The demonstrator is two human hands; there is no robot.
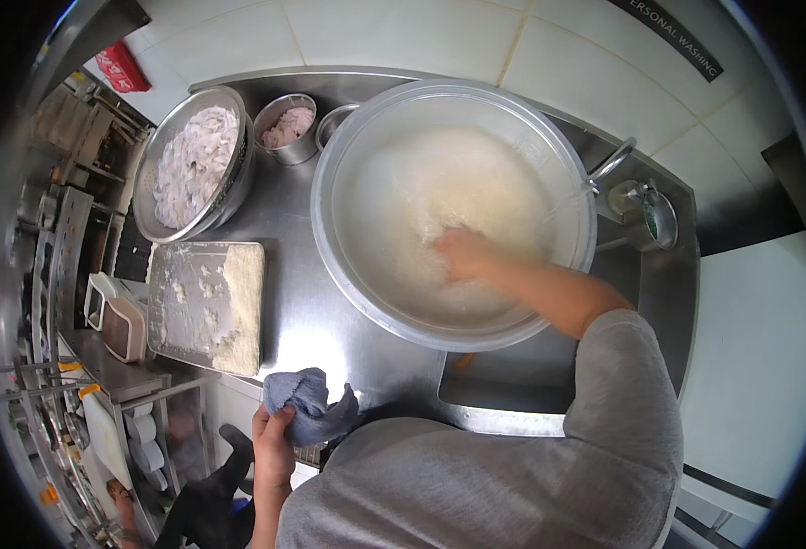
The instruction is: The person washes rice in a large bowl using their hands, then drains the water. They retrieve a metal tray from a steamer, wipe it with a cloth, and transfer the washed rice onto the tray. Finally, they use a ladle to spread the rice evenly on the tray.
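Observation:
My left hand (276, 429) grips a blue-grey cloth (303, 405) just off the counter's front edge. Cloudy water fills a large translucent plastic tub (375, 312), with a pale, grainy mass that looks like rice (471, 171) showing through it. Into this my right hand (464, 254) reaches; its fingers are blurred and partly under the surface, so their hold is hidden. The tub rests on the steel counter (293, 288) and partly over a sink basin (512, 384). Left of it lies a metal tray (190, 309) with a whitish coating, thickest along its right side.
At the back left, a perforated steel bowl (143, 185) holds pale raw strips, beside a small pot (296, 152) of pinkish pieces. A faucet (612, 165) and a strainer (661, 219) stand right of the tub. Another person's dark-clothed legs (214, 494) and hand (125, 508) appear lower left.

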